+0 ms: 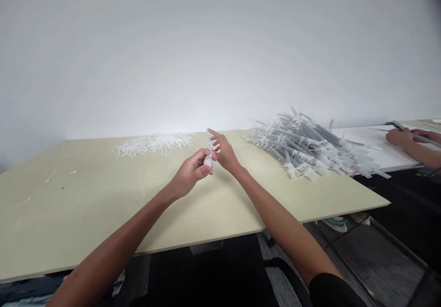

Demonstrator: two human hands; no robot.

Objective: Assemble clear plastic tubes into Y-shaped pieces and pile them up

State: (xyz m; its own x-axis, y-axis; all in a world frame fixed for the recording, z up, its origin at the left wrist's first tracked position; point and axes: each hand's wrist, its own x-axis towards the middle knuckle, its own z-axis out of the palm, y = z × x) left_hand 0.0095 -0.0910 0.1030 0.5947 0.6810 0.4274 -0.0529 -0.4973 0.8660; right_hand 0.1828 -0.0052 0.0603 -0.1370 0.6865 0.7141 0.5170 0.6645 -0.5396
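Observation:
My left hand (191, 173) is closed around a pale, tube-like piece (208, 161) above the middle of the table. Its white rounded end faces me, and a narrow translucent part rises beyond the fingers. Close against its right side is my right hand (225, 153), fingers spread and index finger stretched to the far tip. The right thumb lies by the left fingertips; whether it presses on the piece is hard to see. A heap of thin white strips, apparently cable ties (155, 143), lies behind and left of my hands.
On the right is a large pile of grey tubes (306, 142) with white ends and thin ties, overhanging the table's right edge. Another person's hands (399, 137) hold a long grey tube over a white table. A few loose strips (51, 175) lie on the pale tabletop (86, 215).

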